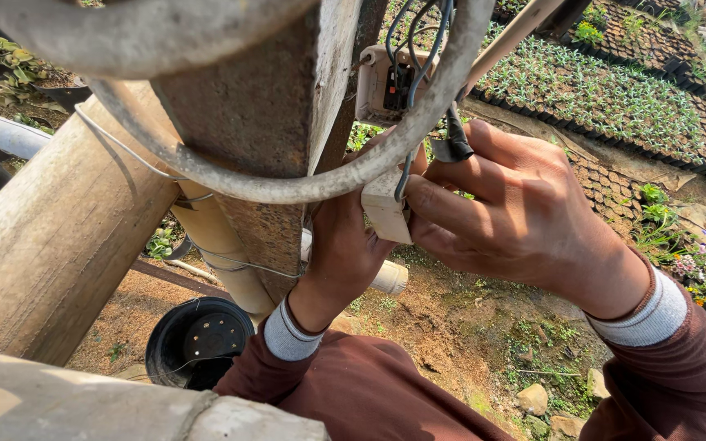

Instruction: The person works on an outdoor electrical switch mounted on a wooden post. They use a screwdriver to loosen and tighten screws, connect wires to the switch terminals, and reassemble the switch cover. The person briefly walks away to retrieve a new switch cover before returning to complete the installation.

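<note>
Two bare hands are seen close together beside a rough grey concrete post [263, 122]; the right hand [516, 212] is curled around a small cream plastic box cover [386, 208], its thumb and fingers pinched on the piece, with a black plug end [457, 140] lying against its upper fingers; the left hand [341, 249] is pressed up behind the same cover from below, fingers mostly hidden, so whether it truly grips cannot be told. An open cream electrical box [386, 82] with dark wires [414, 41] is fixed at the post's right edge, just above the hands; the cover is held just beneath it, apart from it. A thick grey curved hose [288, 186] is looped across the post's face and passes directly over the cover's top edge, leaving little room above the fingers. A large weathered wooden beam [51, 237] is leaned at the post's left edge; a white plastic pipe [222, 245] is tied to the post with thin wire. Open ground of bare soil [451, 318] lies below the hands; a black plastic pot [198, 339] sits near the post's foot; seedling trays [606, 98] are spread well apart at the upper right.
</note>
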